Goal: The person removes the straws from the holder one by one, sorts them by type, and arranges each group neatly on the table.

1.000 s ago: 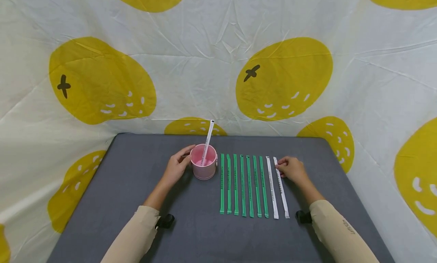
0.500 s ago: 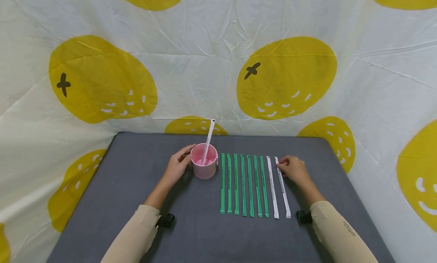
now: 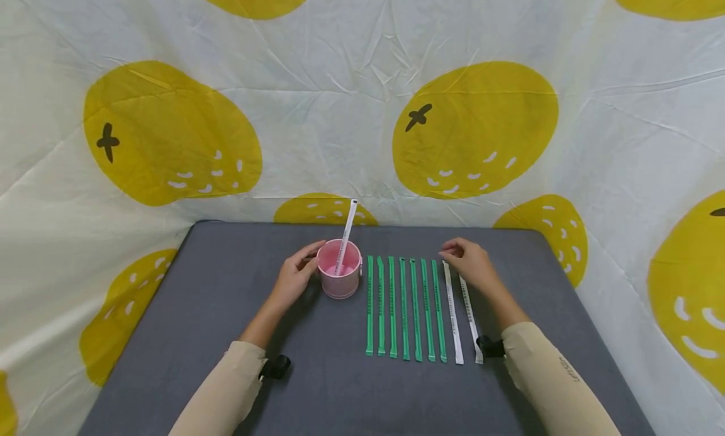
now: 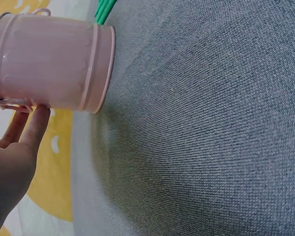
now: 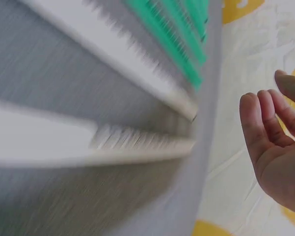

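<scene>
My left hand point(image 3: 293, 275) touches the left side of a small pink bucket point(image 4: 49, 61), fingertips beside its handle ear in the left wrist view. One white wrapped straw point(image 3: 348, 225) leans upright in the bucket. To its right lie several green wrapped straws point(image 3: 415, 310) in a row, followed by two white ones; the near white straw point(image 3: 453, 316) is left of the outermost white straw point(image 3: 470, 310). Held over the top ends of the white straws, my right hand point(image 3: 470, 260) has bent fingers, with thumb and fingertips apart and nothing between them in the right wrist view.
A dark grey cloth covers the table point(image 3: 317, 385). Behind it hangs a white sheet point(image 3: 328, 134) printed with yellow fruit. Black wrist cameras point(image 3: 275, 367) sit below both hands, and the right one overlaps the outermost white straw's lower end in the head view.
My right hand has left the outermost white straw, moving up and left with its fingers apart. That straw stays on the table. My left hand and the bucket have kept their place.
</scene>
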Demonstrator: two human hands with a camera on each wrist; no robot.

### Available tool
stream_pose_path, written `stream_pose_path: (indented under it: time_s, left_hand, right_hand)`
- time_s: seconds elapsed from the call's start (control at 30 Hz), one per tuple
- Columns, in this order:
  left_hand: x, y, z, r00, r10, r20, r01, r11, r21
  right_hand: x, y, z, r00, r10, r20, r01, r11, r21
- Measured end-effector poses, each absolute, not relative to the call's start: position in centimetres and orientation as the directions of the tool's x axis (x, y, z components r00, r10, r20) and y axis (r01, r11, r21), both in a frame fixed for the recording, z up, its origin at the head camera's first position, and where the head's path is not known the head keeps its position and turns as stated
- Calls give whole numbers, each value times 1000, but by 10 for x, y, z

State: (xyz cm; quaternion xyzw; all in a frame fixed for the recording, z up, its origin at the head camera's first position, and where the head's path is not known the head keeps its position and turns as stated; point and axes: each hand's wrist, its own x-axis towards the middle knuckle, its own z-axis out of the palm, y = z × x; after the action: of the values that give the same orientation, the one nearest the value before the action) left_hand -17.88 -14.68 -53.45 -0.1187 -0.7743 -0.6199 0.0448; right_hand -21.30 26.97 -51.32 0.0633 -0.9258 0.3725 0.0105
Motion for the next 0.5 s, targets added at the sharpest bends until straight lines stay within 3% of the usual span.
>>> stream_pose_path:
  time_s: [0.5]
  left_hand:
    - [-180,-148,-536,-966,132,221,244,194,950]
  right_hand:
    - [-241,165,-475,-967,-221,130,-231,532,-815]
